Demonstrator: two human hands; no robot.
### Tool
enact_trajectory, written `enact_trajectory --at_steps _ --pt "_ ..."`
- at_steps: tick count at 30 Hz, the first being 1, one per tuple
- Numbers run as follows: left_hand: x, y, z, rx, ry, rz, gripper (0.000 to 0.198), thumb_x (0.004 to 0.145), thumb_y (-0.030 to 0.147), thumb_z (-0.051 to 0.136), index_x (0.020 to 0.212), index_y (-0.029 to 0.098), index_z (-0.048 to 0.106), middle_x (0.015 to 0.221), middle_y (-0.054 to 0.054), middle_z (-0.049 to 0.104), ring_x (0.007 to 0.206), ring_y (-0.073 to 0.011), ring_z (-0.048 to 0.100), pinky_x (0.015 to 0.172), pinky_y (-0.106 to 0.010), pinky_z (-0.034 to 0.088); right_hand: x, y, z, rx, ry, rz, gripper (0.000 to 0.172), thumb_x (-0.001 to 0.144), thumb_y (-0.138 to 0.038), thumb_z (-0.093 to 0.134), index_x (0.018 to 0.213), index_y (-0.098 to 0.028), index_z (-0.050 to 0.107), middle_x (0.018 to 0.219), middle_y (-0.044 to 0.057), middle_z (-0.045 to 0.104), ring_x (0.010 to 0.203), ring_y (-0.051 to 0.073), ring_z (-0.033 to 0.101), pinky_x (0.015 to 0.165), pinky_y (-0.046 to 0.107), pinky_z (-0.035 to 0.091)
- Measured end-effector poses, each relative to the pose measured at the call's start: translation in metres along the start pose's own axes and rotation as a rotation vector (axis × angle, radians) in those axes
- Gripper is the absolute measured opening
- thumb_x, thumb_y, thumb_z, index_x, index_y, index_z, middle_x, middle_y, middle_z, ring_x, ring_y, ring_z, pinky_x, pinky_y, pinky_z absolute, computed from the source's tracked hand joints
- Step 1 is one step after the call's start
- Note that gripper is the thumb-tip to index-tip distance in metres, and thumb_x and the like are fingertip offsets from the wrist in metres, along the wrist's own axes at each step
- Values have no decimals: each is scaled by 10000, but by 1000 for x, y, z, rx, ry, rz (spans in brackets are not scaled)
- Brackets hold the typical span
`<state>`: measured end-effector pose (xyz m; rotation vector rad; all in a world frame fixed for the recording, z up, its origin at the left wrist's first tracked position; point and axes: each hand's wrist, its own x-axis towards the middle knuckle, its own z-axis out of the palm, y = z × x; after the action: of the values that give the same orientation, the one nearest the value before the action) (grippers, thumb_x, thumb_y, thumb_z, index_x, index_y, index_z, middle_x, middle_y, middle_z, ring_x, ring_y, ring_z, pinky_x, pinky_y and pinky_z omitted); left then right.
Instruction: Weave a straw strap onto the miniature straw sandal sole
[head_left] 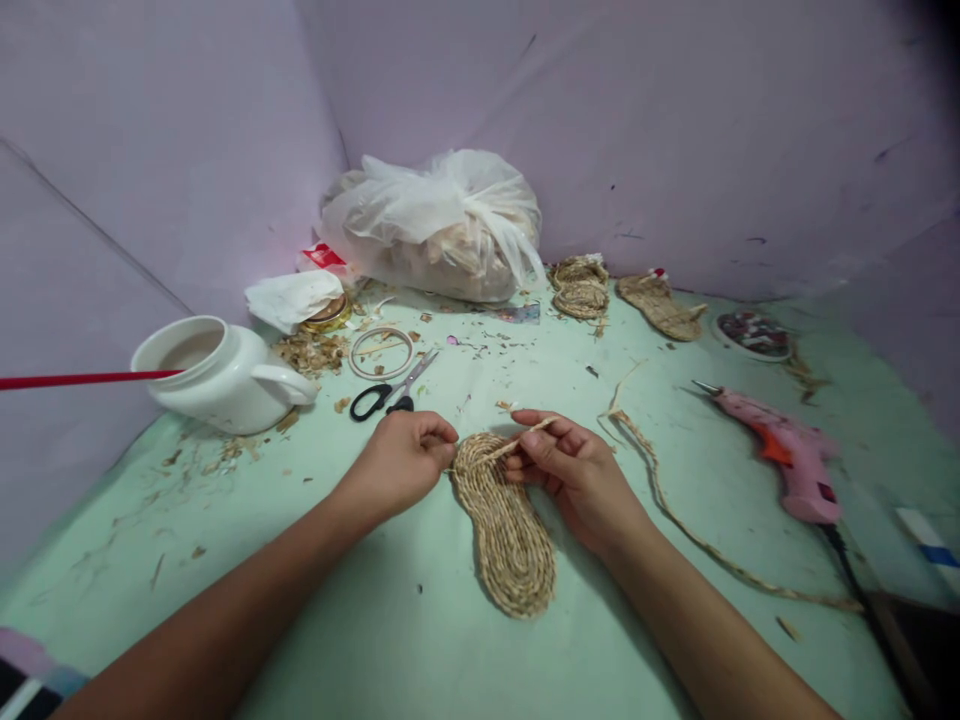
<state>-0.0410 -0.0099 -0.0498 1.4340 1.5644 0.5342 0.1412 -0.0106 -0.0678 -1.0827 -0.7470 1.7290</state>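
A slipper sole of coiled, braided straw lies on the green table between my hands, its toe end away from me. My left hand is closed at the left edge of the toe, fingertips pinched against the sole; the exact grip is partly hidden. With thumb and fingers, my right hand pinches a thin braided straw cord that crosses over the toe part. The cord's free tip sticks out past the right thumb. Just beyond my left hand lie black-handled scissors, blades apart.
A white pitcher with a red stick stands left. Behind are a tape ring, a stuffed plastic bag, small straw slippers and a round container. Rightward lie a long braided cord and a pink glue gun with its cable.
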Motion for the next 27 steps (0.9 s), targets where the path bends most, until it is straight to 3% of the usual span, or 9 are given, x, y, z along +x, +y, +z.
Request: enact_trajectory --at_steps 10,15,21,27 --pt "2 -5 2 52 28 45 160 698 261 510 714 154 628 563 8 565 490 -102 458 494 -221 357 0 -2 0 -34 -12 -7 383 559 -240 785 881 -150 596 651 10 666 560 122 613 564 267 510" --pt "2 0 7 76 28 -2 160 689 250 505 621 154 613 498 16 533 459 -96 439 451 -209 316 -7 0 6 -311 -68 -28 325 581 -208 742 874 -149 614 739 40 670 647 142 604 584 276 480" --pt "-2 12 7 -205 -38 -78 84 678 209 530 638 139 551 458 59 470 369 -49 376 394 -181 280 -16 8 11 -776 -176 -379 214 630 -181 709 839 -181 663 841 54 660 760 189 599 665 321 466" --pt "-9 20 6 -316 -75 -55 81 678 216 563 664 142 534 467 67 467 375 -40 383 382 -166 287 -19 8 15 -769 -118 -526 58 738 -176 615 783 -190 649 772 35 651 714 166 606 665 302 469"
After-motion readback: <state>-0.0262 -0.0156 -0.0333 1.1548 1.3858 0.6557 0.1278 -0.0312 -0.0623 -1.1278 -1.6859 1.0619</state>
